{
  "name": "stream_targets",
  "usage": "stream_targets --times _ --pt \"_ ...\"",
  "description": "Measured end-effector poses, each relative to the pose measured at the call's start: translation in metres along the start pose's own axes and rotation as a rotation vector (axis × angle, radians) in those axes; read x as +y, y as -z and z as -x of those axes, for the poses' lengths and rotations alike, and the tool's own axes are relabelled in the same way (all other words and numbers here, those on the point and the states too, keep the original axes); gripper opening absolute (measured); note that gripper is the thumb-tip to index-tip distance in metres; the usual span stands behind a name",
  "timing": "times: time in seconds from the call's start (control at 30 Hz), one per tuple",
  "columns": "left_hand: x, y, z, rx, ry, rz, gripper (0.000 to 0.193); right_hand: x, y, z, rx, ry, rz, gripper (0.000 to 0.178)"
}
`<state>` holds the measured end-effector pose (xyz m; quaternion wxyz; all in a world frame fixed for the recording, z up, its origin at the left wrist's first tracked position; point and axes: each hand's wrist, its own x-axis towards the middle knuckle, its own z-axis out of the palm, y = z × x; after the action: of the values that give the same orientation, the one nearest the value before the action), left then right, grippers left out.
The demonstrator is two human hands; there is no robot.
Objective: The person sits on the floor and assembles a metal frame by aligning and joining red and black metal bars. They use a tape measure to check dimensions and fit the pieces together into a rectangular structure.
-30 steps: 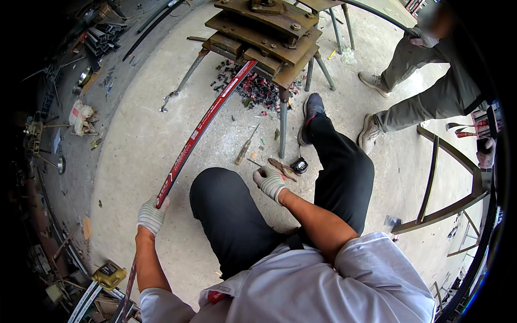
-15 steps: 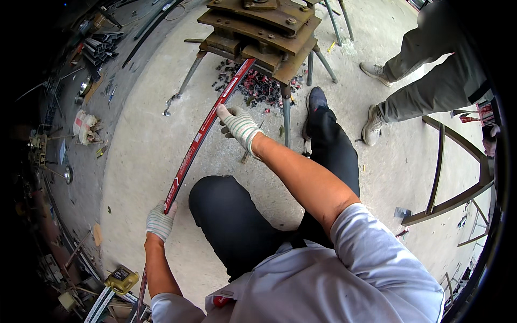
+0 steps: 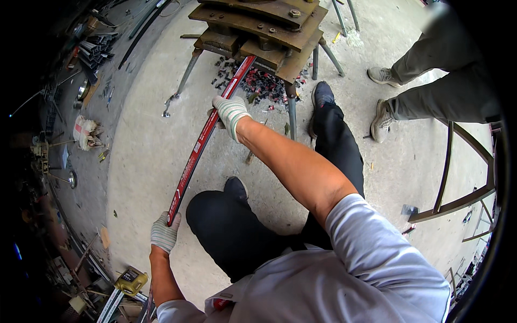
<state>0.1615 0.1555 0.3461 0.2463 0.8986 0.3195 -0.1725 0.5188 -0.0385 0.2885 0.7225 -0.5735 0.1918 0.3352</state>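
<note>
A long, narrow metal strip covered in red printed film slopes from the machine down toward me on the left. Its far end enters a gap in the stacked brown steel plates of a heavy press-like tool. Closed round the near end is my left hand, in a pale knitted glove. My right hand, gloved in white with green stripes, is wrapped over the strip closer to the machine. Its fingertips are partly hidden by the strip. Under the machine lies a pile of small black and red offcuts.
The tool stands on splayed metal legs. Another person's legs are at the upper right, near a brown metal frame. On the left lie dark metal profiles and a white sack. A yellow container is at lower left.
My right hand has shifted along the strip toward the machine. My left hand, still on the near end, is slightly farther from the machine. The view has moved a little.
</note>
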Motion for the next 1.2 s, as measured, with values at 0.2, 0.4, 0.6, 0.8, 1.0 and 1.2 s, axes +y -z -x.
stream_targets --times 0.2,0.4,0.6,0.8,1.0,1.2 --pt "-0.013 -0.003 0.006 -0.010 0.040 0.035 0.040 -0.003 -0.005 0.021 -0.016 0.007 0.029 0.022" --pt "-0.007 -0.001 0.015 0.021 0.044 0.021 0.041 -0.010 -0.006 0.023 -0.014 -0.053 -0.008 0.027" --pt "-0.014 -0.005 0.006 0.006 0.031 0.066 0.038 0.007 -0.016 0.011 0.011 -0.086 0.076 0.048" --pt "-0.102 -0.009 0.083 0.094 0.151 0.023 0.033 0.046 -0.043 0.084 -0.204 -0.048 0.160 0.032" --pt "-0.072 -0.003 0.121 0.150 0.189 -0.064 0.028 0.052 -0.048 0.111 -0.415 0.028 -0.077 0.026" --pt "-0.070 -0.017 0.142 0.258 0.174 -0.060 0.028 0.039 -0.041 0.136 -0.550 0.131 -0.041 0.025"
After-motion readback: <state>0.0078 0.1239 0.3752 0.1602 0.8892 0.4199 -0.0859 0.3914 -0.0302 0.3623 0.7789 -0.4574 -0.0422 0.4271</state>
